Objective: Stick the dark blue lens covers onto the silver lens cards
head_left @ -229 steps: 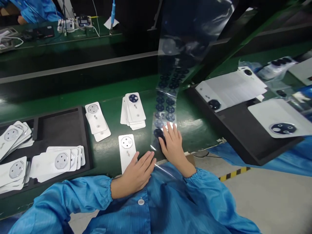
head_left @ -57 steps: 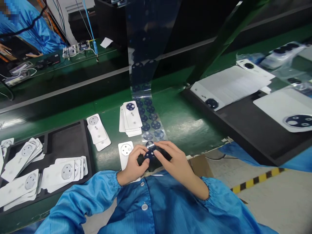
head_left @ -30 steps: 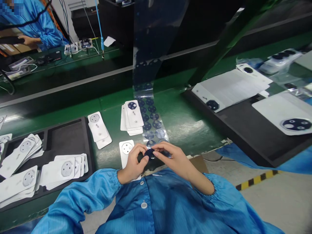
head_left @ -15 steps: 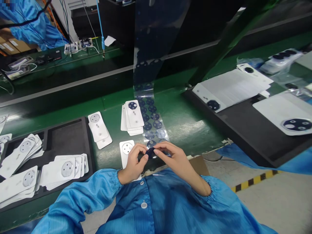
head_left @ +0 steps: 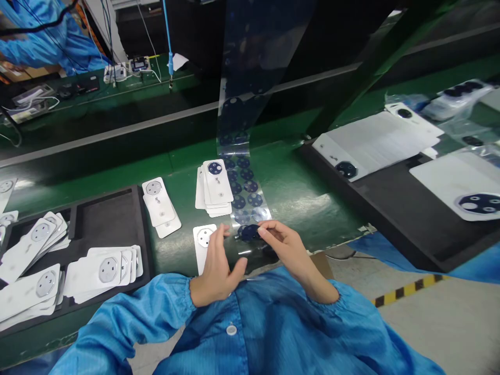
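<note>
Between thumb and fingertips my right hand (head_left: 287,250) pinches the edge of a round dark-blue sticker (head_left: 251,233) with holes in it. My left hand (head_left: 216,268) is apart from the sticker, its fingers stretched and thumb spread, holding nothing. It partly covers a white phone back cover (head_left: 201,238) with an uncoloured camera ring. Just beyond the hands lies a clear film strip (head_left: 262,200) bearing rows of similar dark stickers. A small stack of white covers (head_left: 219,187), the top one with a dark-blue camera ring, stands left of the strip.
Two overlapped covers (head_left: 161,208) lie further left, beside a black tray (head_left: 142,229) holding several more. At right, another black tray (head_left: 375,208) carries covers with dark rings, hanging partly past the green bench edge. Beyond the bench, a co-worker's blue sleeve (head_left: 50,39) shows.
My left hand has let go of the dark sticker and opened, moving slightly away from it. The right hand has shifted a little to the right, still pinching the sticker. The view has shifted slightly.
</note>
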Demonstrator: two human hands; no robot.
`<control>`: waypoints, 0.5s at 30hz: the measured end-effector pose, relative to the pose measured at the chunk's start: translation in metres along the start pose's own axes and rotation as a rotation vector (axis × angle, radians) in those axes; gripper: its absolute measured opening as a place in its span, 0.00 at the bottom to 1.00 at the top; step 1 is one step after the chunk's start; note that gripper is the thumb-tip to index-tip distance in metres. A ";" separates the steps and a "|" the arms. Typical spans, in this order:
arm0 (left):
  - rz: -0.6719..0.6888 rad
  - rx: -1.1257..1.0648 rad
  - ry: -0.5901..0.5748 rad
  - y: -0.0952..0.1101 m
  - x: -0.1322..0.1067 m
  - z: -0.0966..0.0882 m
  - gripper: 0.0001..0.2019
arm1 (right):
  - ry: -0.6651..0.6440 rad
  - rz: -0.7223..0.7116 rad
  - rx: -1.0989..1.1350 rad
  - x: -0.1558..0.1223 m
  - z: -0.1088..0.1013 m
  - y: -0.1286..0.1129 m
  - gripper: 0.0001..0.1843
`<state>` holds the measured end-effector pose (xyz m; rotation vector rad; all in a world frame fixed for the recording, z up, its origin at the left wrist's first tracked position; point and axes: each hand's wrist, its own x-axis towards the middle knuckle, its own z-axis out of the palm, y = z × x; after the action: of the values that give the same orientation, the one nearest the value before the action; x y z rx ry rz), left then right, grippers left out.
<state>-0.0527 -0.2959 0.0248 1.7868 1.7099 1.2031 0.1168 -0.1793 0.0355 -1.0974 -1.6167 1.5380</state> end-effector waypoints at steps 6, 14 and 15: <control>0.133 0.467 -0.257 0.006 -0.037 0.003 0.34 | 0.011 -0.080 -0.008 0.014 -0.018 0.025 0.26; 0.207 0.765 -0.350 0.002 -0.059 -0.012 0.34 | 0.122 -0.080 -0.166 0.039 -0.059 0.003 0.19; 0.218 0.781 -0.352 0.001 -0.061 -0.013 0.31 | 0.108 -0.051 -0.151 0.039 -0.052 -0.004 0.19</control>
<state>-0.0550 -0.3576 0.0139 2.4822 1.9339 0.2186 0.1447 -0.1210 0.0418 -1.1887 -1.6949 1.3194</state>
